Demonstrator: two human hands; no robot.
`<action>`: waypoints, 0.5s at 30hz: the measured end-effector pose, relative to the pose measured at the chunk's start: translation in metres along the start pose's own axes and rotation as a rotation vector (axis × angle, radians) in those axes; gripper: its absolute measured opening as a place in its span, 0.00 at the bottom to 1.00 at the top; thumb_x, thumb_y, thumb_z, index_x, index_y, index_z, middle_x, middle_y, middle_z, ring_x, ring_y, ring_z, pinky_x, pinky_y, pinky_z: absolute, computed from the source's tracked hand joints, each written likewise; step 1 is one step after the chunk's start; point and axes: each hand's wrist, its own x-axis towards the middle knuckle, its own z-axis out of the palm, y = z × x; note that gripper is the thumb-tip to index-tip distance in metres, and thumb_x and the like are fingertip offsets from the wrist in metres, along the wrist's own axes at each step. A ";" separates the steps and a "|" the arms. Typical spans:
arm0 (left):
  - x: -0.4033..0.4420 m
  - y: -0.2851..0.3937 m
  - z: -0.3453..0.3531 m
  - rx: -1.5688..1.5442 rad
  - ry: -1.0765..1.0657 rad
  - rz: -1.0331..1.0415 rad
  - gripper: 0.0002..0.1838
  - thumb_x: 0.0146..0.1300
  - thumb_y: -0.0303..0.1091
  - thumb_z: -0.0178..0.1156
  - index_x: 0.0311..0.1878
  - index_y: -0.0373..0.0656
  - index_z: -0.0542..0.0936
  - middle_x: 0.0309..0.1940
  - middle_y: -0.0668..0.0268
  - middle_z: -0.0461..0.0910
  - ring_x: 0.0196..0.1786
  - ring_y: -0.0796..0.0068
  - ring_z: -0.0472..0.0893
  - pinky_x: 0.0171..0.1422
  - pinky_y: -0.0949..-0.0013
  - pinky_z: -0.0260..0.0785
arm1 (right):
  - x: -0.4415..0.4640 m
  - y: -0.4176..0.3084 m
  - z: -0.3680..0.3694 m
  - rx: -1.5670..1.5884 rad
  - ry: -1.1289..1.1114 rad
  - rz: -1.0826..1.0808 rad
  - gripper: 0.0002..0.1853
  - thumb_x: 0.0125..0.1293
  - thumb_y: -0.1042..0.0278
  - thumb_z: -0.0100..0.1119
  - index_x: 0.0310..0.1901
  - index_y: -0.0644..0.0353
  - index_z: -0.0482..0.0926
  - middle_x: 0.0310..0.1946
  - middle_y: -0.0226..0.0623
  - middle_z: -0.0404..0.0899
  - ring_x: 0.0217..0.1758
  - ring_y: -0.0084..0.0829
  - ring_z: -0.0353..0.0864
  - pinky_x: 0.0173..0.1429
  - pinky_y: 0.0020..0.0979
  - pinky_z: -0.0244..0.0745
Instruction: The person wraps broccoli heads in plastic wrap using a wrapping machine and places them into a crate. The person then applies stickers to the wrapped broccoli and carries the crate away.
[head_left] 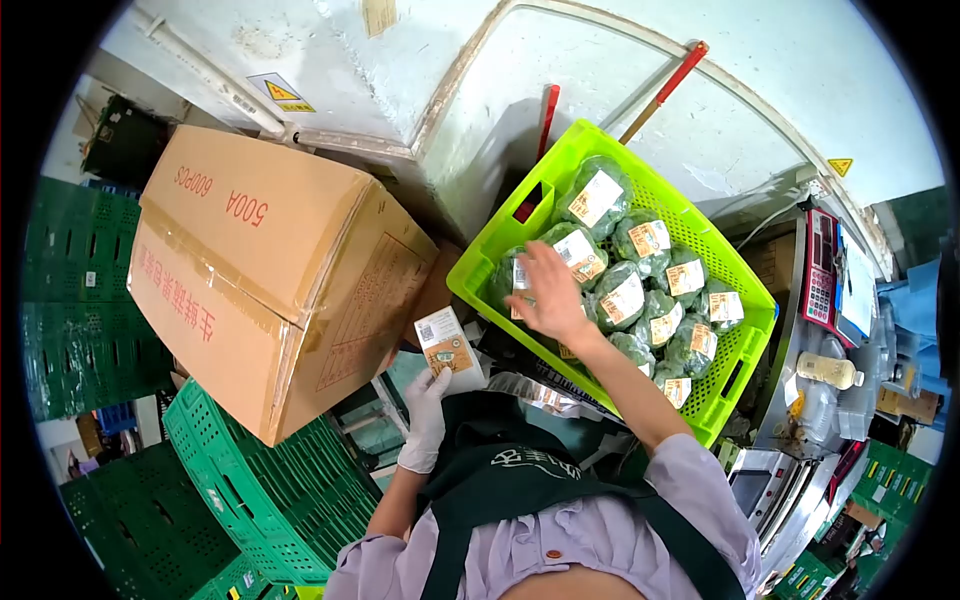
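Observation:
My left hand (425,412), in a white glove, pinches the lower edge of a strip of printed labels (448,345) with white and orange-brown printing. My bare right hand (548,292) lies over the left corner of a bright green crate (735,405), its fingers extended. Beneath those fingers is a plastic-wrapped green vegetable (503,277) with a label, partly hidden by the hand. Several more wrapped green vegetables (660,305) fill the crate, each bearing a white and orange label. Their exact kind is hard to tell through the wrap.
A large cardboard box (250,270) stands at left on green crates (270,480). To the right, a red scale (821,265) and a bottle (828,370) sit by a metal machine (775,490). Behind the green crate, a red-handled pole (680,75) leans against the wall.

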 end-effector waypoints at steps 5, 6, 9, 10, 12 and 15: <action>0.003 0.021 0.014 0.102 -0.071 0.034 0.13 0.64 0.33 0.57 0.46 0.32 0.78 0.40 0.68 0.78 0.42 0.79 0.75 0.48 0.75 0.67 | -0.009 0.019 0.053 -0.056 -0.161 -0.050 0.32 0.56 0.51 0.59 0.55 0.68 0.69 0.60 0.51 0.65 0.67 0.49 0.59 0.71 0.49 0.49; -0.002 0.021 0.016 0.152 -0.099 0.062 0.13 0.64 0.32 0.58 0.45 0.31 0.78 0.37 0.71 0.77 0.38 0.83 0.74 0.45 0.77 0.66 | -0.010 0.018 0.049 -0.024 -0.154 -0.045 0.30 0.56 0.53 0.60 0.55 0.67 0.69 0.60 0.52 0.65 0.67 0.49 0.58 0.71 0.47 0.50; -0.006 0.020 0.026 0.241 -0.261 0.089 0.12 0.62 0.32 0.60 0.44 0.32 0.79 0.35 0.70 0.78 0.36 0.83 0.73 0.42 0.77 0.67 | -0.003 0.002 0.013 0.220 -0.144 0.125 0.29 0.56 0.55 0.61 0.55 0.65 0.70 0.58 0.53 0.67 0.66 0.49 0.61 0.69 0.45 0.54; -0.009 0.021 0.033 0.339 -0.276 0.138 0.12 0.61 0.32 0.61 0.42 0.33 0.79 0.33 0.69 0.78 0.35 0.82 0.73 0.40 0.77 0.67 | -0.011 -0.005 0.001 0.316 0.005 0.230 0.29 0.56 0.57 0.62 0.56 0.65 0.69 0.56 0.54 0.68 0.63 0.50 0.64 0.67 0.43 0.59; -0.017 0.023 0.043 0.512 -0.393 0.262 0.11 0.59 0.31 0.62 0.41 0.35 0.80 0.31 0.65 0.79 0.35 0.80 0.75 0.41 0.75 0.68 | -0.029 -0.008 -0.038 0.880 -0.100 0.564 0.27 0.60 0.57 0.61 0.57 0.65 0.69 0.54 0.47 0.72 0.58 0.37 0.72 0.61 0.33 0.66; -0.028 0.014 0.064 0.543 -0.593 0.430 0.10 0.57 0.32 0.63 0.39 0.36 0.80 0.31 0.61 0.80 0.36 0.71 0.80 0.43 0.72 0.71 | -0.064 -0.030 -0.109 1.377 -0.236 0.799 0.21 0.61 0.62 0.63 0.52 0.65 0.74 0.46 0.37 0.78 0.47 0.21 0.75 0.51 0.24 0.71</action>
